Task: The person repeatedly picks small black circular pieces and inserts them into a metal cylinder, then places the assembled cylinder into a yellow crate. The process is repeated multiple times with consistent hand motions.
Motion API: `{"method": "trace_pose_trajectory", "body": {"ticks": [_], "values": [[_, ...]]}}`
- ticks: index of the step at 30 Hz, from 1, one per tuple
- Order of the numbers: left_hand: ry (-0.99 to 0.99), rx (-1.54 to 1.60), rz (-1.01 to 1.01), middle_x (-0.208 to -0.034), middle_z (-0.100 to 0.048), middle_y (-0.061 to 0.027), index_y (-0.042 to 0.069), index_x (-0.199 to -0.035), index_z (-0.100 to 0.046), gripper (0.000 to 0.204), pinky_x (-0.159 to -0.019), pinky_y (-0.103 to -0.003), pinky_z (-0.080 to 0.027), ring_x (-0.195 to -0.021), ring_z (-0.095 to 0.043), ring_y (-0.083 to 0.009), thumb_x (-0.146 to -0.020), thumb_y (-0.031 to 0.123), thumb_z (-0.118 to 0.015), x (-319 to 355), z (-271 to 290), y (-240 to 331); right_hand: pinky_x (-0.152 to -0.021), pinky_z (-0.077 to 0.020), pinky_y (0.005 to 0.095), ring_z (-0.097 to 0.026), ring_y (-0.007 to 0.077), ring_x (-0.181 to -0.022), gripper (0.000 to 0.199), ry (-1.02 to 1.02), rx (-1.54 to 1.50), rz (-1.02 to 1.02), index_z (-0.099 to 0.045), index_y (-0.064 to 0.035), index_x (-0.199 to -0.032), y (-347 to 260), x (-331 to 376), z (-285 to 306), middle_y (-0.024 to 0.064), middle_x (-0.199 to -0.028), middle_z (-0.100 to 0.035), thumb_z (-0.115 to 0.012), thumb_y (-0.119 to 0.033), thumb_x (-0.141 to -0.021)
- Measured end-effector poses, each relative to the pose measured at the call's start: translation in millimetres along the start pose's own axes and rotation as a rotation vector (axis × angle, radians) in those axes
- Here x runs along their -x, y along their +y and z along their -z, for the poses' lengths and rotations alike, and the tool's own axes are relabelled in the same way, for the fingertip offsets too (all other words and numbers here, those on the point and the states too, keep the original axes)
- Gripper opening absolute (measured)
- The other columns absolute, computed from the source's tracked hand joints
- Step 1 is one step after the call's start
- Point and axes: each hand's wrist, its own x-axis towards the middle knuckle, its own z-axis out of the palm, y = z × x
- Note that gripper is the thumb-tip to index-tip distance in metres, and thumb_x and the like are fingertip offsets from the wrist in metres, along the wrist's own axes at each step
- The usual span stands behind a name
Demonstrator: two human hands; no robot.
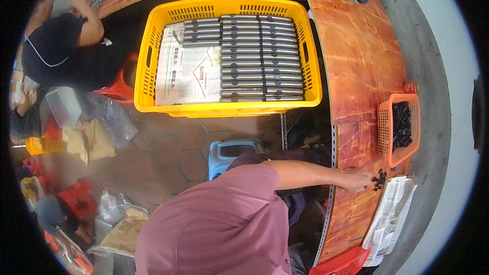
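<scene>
My left arm, in a mauve sleeve, reaches right across the orange wood-grain table. My left hand (355, 180) rests on the tabletop with its fingers bunched. Just beyond the fingertips lies a little heap of small black pieces (379, 179). Whether a piece is between the fingers is too small to make out. My right hand is out of view. A yellow crate (229, 108) stands ahead, lined with newspaper (191, 74). Silvery bars with black round parts (262, 61) lie stacked in it in close rows; its left side shows bare newspaper.
An orange basket of black pieces (384, 127) stands near the wall, folded newspaper (389, 214) and a red basket (342, 262) nearer me. A blue stool (219, 160) is below the crate. Another person in dark clothes (61, 51) sits at left, among bags (97, 140) on the floor.
</scene>
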Motion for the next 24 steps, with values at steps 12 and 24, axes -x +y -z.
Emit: {"method": "trace_pose_trajectory", "body": {"ticks": [12,24], "values": [[0.070,0.019,-0.059,-0.086,-0.060,-0.0228,-0.001,-0.075,-0.062,0.009,-0.077,-0.050,-0.044,-0.089,-0.057,-0.0405,-0.075,0.008,-0.062,-10,0,-8,-0.083,-0.0516,0.0322,-0.063,0.0197,-0.099,0.057,-0.416,-0.803,-0.066,-0.052,-0.0051,-0.144,-17,38,-13,0.0106,-0.118,-0.063,-0.063,-0.033,-0.096],[0.114,0.063,-0.010,-0.089,-0.065,-0.0205,-0.001,-0.087,-0.069,0.012,-0.081,-0.047,-0.049,-0.091,-0.063,-0.0367,-0.083,0.010,-0.067,2,47,14,-0.048,-0.0388,0.0216,-0.049,0.0090,-0.056,0.035,-0.858,-1.263,-0.256,-0.058,-0.0054,-0.115,-138,108,-162,0.0015,-0.077,-0.055,-0.053,-0.038,-0.107]]}}
